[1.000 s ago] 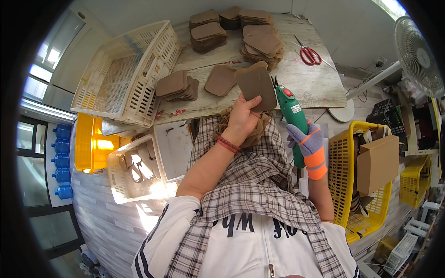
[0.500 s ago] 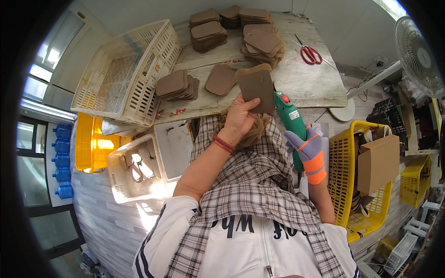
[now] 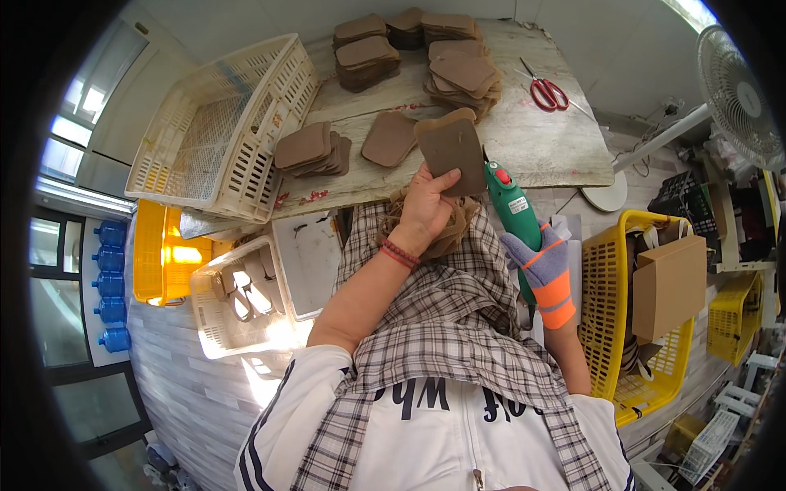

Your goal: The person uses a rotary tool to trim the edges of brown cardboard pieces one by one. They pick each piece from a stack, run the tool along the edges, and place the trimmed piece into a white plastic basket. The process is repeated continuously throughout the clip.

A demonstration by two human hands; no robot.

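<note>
My bare left hand point(image 3: 426, 204) pinches a flat brown piece of sheet material point(image 3: 452, 155), rounded at the corners, with a paler fringe along its far edge. The thumb lies on top of the piece. In my right hand point(image 3: 536, 266), which wears a grey and orange glove, is a green handheld electric cutter point(image 3: 512, 200) with a red button. The cutter's dark tip points away from me, close beside the piece's right edge. Thin brown trimmings point(image 3: 458, 229) lie bunched on my checked apron, partly hidden by the left hand.
On the worn table point(image 3: 536, 151) are brown stacks point(image 3: 463, 74), a fanned pile point(image 3: 309, 151), a separate piece point(image 3: 390, 139) and red-handled scissors point(image 3: 548, 94). White crates point(image 3: 266, 123) stand at the left. A yellow basket point(image 3: 602, 303) holds a carton point(image 3: 669, 286) at my right, near a fan point(image 3: 741, 94).
The brown piece has shifted very slightly away from me, its near edge now a little higher beside the cutter. Both hands keep their holds.
</note>
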